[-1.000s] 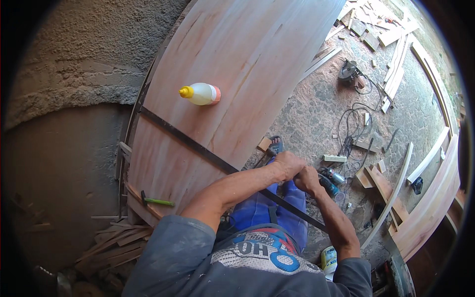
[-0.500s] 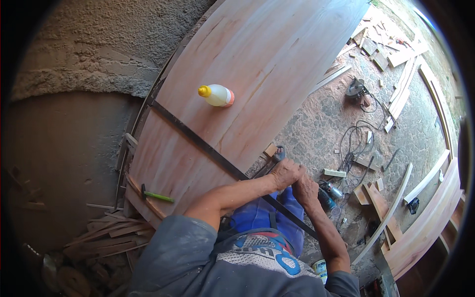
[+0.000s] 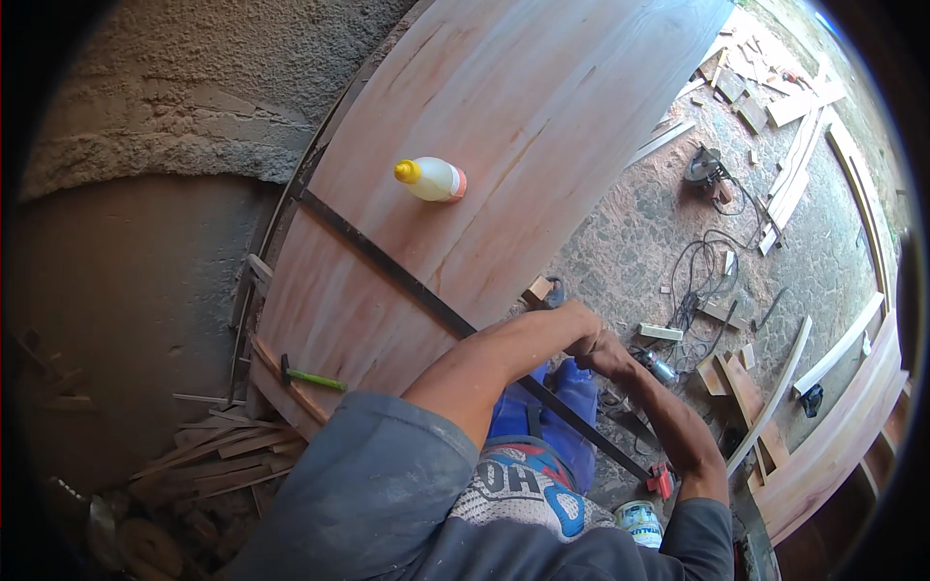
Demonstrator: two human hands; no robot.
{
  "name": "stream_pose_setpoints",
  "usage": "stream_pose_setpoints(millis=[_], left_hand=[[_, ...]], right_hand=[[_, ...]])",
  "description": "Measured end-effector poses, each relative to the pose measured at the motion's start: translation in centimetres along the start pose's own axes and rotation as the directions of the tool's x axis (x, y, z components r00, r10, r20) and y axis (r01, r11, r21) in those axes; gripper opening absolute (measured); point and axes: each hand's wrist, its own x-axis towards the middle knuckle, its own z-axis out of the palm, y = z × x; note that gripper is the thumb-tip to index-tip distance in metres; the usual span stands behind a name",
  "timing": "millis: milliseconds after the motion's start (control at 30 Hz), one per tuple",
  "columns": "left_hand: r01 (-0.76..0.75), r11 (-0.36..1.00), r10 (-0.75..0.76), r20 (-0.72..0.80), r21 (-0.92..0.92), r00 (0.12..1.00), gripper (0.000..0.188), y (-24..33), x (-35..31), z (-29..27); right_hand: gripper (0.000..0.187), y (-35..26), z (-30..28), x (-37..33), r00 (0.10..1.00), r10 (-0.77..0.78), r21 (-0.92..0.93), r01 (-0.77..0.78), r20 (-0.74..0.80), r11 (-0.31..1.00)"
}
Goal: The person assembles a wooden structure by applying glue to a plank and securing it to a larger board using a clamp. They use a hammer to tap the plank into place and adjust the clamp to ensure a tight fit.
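Note:
My left hand and my right hand are closed and pressed together just off the right edge of a wide wooden panel. Whatever they grip is hidden by the fingers and wrists. A long dark metal bar, apparently of a bar clamp, lies slantwise across the panel and passes under my left forearm. Past my lap it ends at a red clamp piece. A glue bottle with a yellow cap stands on the panel. Toward its near left end lies a hammer with a green handle.
A circular saw and tangled cables lie on the dusty floor at right, among wood offcuts. Scrap strips pile up at lower left. A rough wall flanks the panel. A tub stands beside me.
Both hands have turned together and shifted slightly right, the left forearm swinging across and the right elbow moving outward. The red clamp piece has come into view.

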Motion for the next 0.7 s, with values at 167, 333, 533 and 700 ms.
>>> stream_pose_setpoints(millis=[167,333,533,700], left_hand=[[0.005,0.997,0.018,-0.308,0.073,0.951,0.026,0.6,-1.2,1.6],[0.026,0.982,0.160,-0.887,0.189,0.432,0.019,0.2,-0.6,7.9],[-0.065,0.998,0.067,-0.618,0.026,0.783,0.020,-0.4,0.8,5.4],[-0.042,0.999,0.041,-0.346,0.005,0.937,0.028,0.1,-1.0,2.5]], right_hand=[[0.028,2.5,0.9,-0.1,0.989,-0.106,-0.169,0.086,-0.108,0.982],[0.022,-1.5,2.9,-2.5,0.914,-0.150,-0.591,-0.113,-0.378,0.799],[0.021,-0.5,1.4,-0.9,0.981,-0.003,-0.589,-0.116,-0.196,0.800],[0.023,0.7,0.9,-0.1,0.992,-0.076,-0.373,0.034,-0.098,0.927]])
